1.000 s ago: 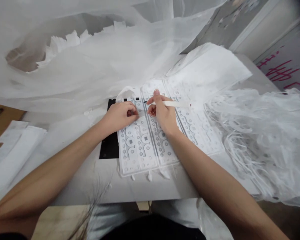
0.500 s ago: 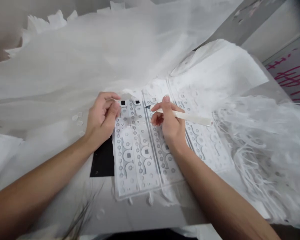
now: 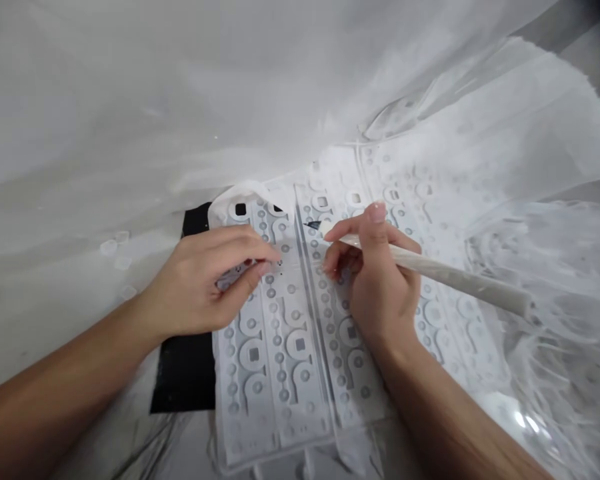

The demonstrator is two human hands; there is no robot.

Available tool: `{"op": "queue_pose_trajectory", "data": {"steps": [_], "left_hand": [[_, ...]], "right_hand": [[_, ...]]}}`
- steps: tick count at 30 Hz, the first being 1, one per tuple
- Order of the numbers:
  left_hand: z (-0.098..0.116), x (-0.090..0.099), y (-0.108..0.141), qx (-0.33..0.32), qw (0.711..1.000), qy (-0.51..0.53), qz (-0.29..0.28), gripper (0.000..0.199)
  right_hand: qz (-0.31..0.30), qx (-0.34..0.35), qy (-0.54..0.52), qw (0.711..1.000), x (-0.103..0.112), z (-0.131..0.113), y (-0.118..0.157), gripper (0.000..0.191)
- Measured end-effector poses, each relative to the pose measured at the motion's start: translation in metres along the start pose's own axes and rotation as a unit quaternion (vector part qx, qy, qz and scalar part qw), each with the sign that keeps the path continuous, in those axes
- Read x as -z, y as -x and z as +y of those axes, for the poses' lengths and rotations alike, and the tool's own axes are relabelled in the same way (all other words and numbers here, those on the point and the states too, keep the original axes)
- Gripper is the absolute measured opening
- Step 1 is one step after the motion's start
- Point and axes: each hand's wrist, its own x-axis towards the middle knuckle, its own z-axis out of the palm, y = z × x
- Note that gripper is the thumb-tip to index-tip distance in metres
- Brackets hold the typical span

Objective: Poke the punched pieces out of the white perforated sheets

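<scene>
A white patterned sheet (image 3: pixel 293 287) with grey circles, curves and small squares lies in front of me. My right hand (image 3: pixel 380 273) grips a white-handled craft knife (image 3: pixel 460 277) like a pen. The knife's dark pointed tip is at a grey double line on the sheet, left of my fingers; whether it touches cannot be told. My left hand (image 3: pixel 213 277) is over the sheet's left part, thumb and fingertips brought together close to its surface. Anything between them is too small to make out. Above that hand, two square openings show black, and the sheet's upper left edge curls up.
A black board (image 3: pixel 187 373) sticks out under the sheet's left side. Several small white scraps (image 3: pixel 123 260) lie farther left. Translucent white sheeting (image 3: pixel 220 93) rises behind. Tangled white strips (image 3: pixel 560 333) are heaped at the right.
My view has moved closer to the sheet. My left hand has shifted from the sheet's left edge inward and lower over it. The knife remains in my right hand, its tip still near the double line.
</scene>
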Motion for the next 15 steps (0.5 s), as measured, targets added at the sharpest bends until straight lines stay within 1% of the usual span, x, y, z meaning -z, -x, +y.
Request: {"op": "queue_pose_trajectory", "data": {"steps": [4, 9, 15], "left_hand": [[-0.0002, -0.004, -0.0007, -0.028, 0.999, -0.014, -0.021, 0.012], [0.0006, -0.0067, 0.0001, -0.032, 0.999, -0.023, -0.029, 0.016], [0.0022, -0.0061, 0.0002, -0.04, 0.997, -0.054, -0.042, 0.02]], "right_hand": [[0.008, 0.011, -0.002, 1.0, -0.0009, 0.0005, 0.0005, 0.043], [0.001, 0.019, -0.003, 1.0, -0.0015, 0.0002, 0.0005, 0.041], [0.002, 0.03, 0.027, 0.999, -0.0012, 0.0, 0.0003, 0.047]]}}
